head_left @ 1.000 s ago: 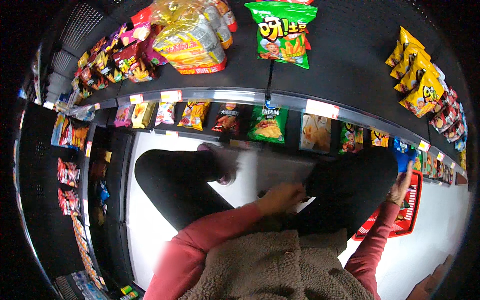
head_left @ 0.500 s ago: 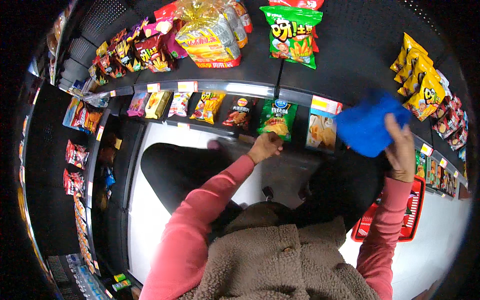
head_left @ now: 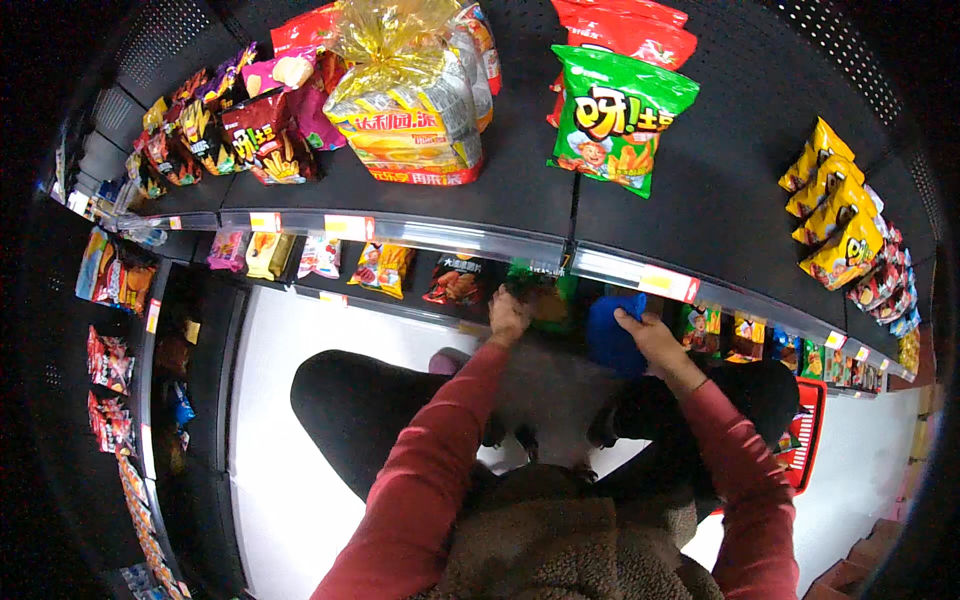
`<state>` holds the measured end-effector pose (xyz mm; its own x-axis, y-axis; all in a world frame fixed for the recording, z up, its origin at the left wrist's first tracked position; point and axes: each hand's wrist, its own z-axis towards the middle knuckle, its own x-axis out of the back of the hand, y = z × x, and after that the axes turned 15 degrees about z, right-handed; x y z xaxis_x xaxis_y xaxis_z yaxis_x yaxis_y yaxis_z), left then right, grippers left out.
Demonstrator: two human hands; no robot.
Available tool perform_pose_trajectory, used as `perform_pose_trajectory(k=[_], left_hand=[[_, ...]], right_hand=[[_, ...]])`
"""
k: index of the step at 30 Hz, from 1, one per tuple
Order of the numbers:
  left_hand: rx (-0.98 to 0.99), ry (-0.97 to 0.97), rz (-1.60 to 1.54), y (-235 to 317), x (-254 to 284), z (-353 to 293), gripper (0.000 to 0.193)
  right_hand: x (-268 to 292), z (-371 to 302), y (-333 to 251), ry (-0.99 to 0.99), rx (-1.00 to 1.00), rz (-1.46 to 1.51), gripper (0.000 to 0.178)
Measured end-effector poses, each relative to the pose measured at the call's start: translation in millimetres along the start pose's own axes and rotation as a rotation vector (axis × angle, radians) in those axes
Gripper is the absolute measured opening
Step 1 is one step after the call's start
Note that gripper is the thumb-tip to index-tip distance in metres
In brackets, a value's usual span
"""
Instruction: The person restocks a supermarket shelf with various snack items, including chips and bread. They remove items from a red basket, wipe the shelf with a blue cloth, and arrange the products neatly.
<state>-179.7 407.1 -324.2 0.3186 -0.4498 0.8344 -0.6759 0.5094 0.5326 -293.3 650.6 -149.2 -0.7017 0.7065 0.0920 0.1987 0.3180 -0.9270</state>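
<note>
In my right hand [head_left: 652, 345] is a blue cloth [head_left: 612, 338], pinched at its upper edge and hanging in front of the lower shelf. My left hand [head_left: 508, 316] reaches to the same shelf, its fingers closed at the left edge of a green chip bag [head_left: 550, 300]. That bag lies partly in shadow below the upper shelf's edge. Just left of it stands a black chip bag [head_left: 456, 279], and further left a yellow one [head_left: 381, 270]. Above my hands, a green snack bag [head_left: 620, 120] stands before red bags on the upper shelf.
The upper shelf's front edge [head_left: 480, 243] with price tags juts out above my hands. A clear gold-tied bag of packaged food [head_left: 410, 120] and yellow snack bags [head_left: 842, 235] stand on it. A red basket [head_left: 808, 450] is on the floor at right. Side shelves [head_left: 195, 400] run along the left.
My right hand has brought the blue cloth down and left, to the lower shelf. The left hand has shifted to the green chip bag's left edge. My view has moved closer to the upper shelf.
</note>
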Motion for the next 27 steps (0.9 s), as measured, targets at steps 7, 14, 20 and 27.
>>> perform_pose_trajectory(k=[7, 14, 20, 27], left_hand=[[0.207, -0.018, -0.037, -2.5, -20.1, 18.9, 0.075], [0.242, -0.095, -0.315, -13.8, -33.6, 31.5, 0.06], [-0.549, 0.189, -0.293, -62.4, -67.5, 33.8, 0.035], [-0.375, -0.409, -0.249, -36.3, -32.1, 24.1, 0.05]], right_hand=[[-17.9, 90.1, 107.8, 0.293, 0.242, -0.345, 0.061], [-27.8, 97.6, 136.5, 0.281, 0.05, -0.785, 0.081], [-23.3, 114.0, 163.2, 0.284, -0.116, -0.846, 0.075], [-22.8, 115.4, 184.3, 0.214, -0.037, -0.278, 0.065]])
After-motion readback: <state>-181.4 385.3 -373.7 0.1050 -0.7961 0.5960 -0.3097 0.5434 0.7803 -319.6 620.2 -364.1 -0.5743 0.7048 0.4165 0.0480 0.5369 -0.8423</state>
